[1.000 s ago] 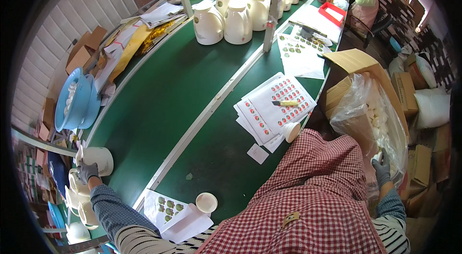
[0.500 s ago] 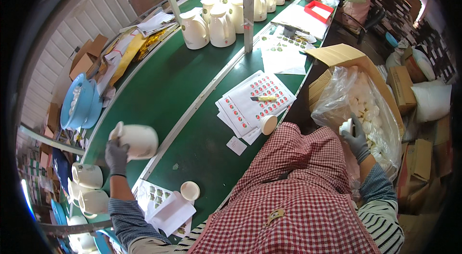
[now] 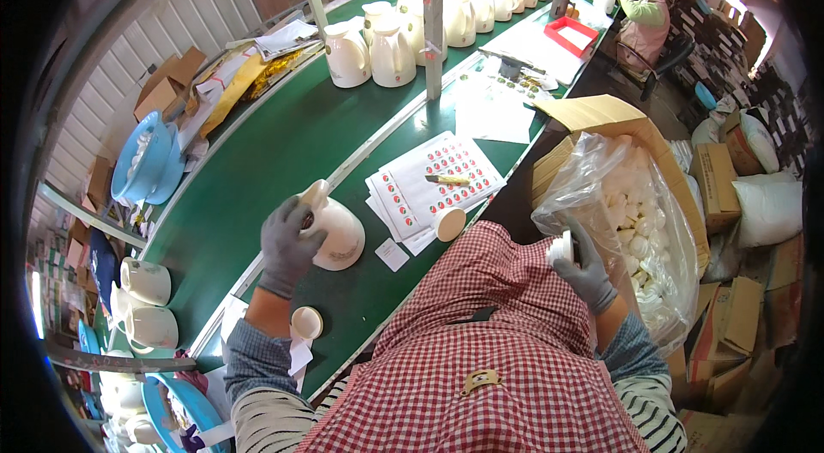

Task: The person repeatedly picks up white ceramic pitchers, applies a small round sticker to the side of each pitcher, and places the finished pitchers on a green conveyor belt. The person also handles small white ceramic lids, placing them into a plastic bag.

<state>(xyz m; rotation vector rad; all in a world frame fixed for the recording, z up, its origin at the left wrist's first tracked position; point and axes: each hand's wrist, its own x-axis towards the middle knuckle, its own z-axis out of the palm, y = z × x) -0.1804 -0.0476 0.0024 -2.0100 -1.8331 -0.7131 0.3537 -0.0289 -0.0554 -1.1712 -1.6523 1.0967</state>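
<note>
My left hand (image 3: 289,244), in a grey glove, grips a white jug (image 3: 335,230) by its handle side and holds it on the green belt (image 3: 249,170) just in front of me. Gloved as well, my right hand (image 3: 586,266) holds a small white lid (image 3: 562,249) beside the open plastic bag of white lids (image 3: 639,221) in a cardboard box at my right. Sheets of round stickers (image 3: 433,178) lie on the belt past the jug, with a small white cap (image 3: 448,223) at their near edge.
More white jugs (image 3: 378,50) stand further up the belt and others (image 3: 146,298) wait at my lower left. A blue basin (image 3: 148,160) sits at the left. Another person (image 3: 644,11) works at the far end. Cartons and sacks (image 3: 755,196) crowd the right.
My left hand has carried the jug from the lower left onto the belt in front of me. My right hand has come out of the bag with a white lid.
</note>
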